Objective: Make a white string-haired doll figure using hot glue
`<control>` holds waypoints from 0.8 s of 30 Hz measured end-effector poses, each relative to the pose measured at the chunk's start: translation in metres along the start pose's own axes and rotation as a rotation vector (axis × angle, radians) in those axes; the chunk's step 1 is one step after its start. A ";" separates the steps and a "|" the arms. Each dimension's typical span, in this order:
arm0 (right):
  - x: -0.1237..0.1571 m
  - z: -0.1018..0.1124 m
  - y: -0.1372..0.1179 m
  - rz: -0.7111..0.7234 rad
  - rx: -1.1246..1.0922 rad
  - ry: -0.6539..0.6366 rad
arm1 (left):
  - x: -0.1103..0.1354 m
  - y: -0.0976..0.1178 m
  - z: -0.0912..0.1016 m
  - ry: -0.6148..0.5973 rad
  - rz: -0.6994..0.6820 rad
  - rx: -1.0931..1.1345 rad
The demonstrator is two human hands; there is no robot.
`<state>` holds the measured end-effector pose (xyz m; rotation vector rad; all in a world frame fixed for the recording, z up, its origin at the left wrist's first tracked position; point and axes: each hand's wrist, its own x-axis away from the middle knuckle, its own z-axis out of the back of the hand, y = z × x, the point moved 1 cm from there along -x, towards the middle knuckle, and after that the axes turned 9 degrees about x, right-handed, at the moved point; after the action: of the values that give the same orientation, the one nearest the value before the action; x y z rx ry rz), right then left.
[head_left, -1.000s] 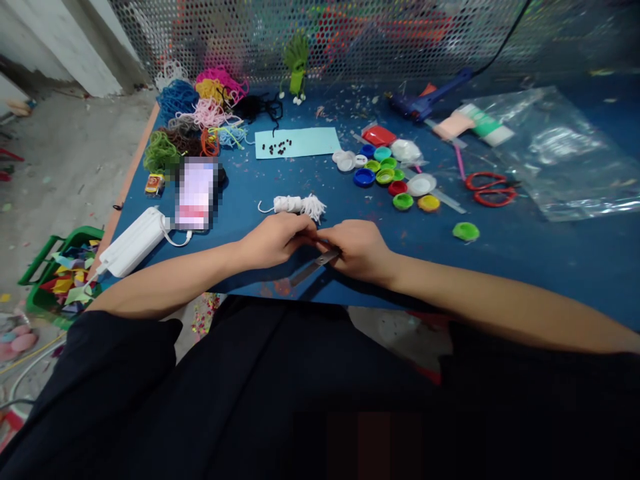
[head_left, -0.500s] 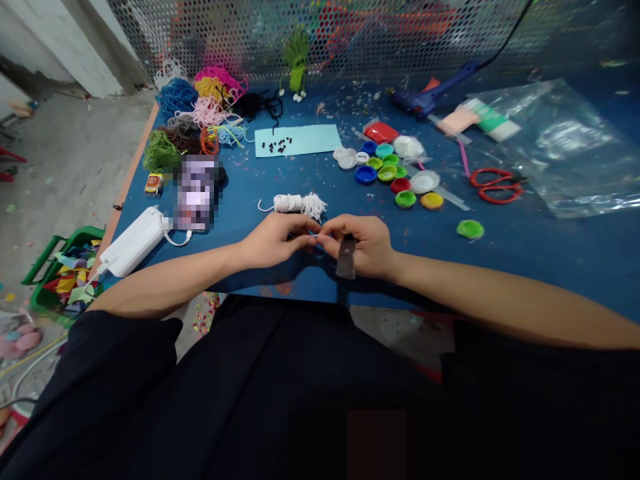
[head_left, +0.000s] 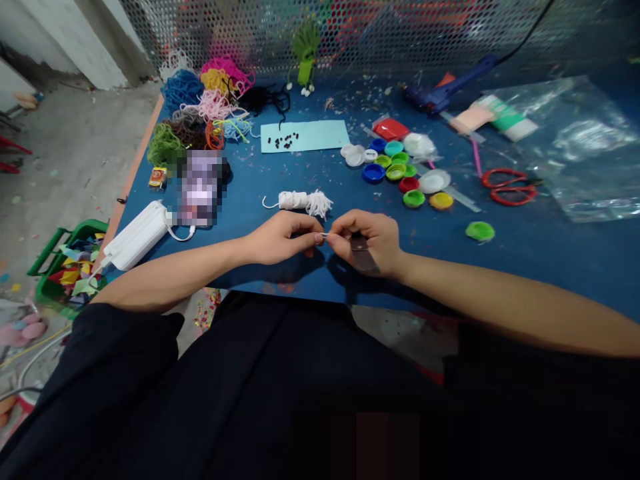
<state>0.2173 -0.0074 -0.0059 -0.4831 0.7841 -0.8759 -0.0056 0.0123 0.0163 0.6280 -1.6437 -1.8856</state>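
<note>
In the head view, my left hand and my right hand meet over the table near its front edge. Thumb and forefinger of each are pinched on a thin white strand that spans the small gap between them. A dark, see-through strip with a small shiny spot lies against the right palm; how it is held is hidden. Just beyond the fingertips lies a bundle of white yarn, wrapped around its middle, with a fringed end at right and a loose tail at left.
Tangled yarn fills the back left, near a phone and white power bank. Black beads lie on pale blue paper. Paint-pot lids, red scissors, a blue glue gun and plastic bags are right.
My hands have drawn slightly apart, so more of the white strand shows between the fingertips. The dark strip at my right hand has tilted. The whole view has shifted a little.
</note>
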 end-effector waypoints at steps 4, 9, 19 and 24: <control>0.000 0.001 0.002 0.026 -0.013 0.012 | 0.000 0.005 0.001 -0.032 -0.090 -0.309; 0.000 0.005 0.004 0.057 -0.020 0.018 | 0.037 0.034 0.006 0.060 -0.165 -0.979; -0.004 0.001 0.004 0.109 -0.061 -0.013 | 0.155 0.001 0.081 0.989 0.312 -1.131; -0.004 0.001 0.004 0.115 -0.061 -0.006 | 0.156 -0.007 0.078 0.903 0.369 -1.178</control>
<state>0.2188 -0.0017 -0.0063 -0.4892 0.8272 -0.7455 -0.1736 -0.0357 0.0220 0.4596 0.0162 -1.5441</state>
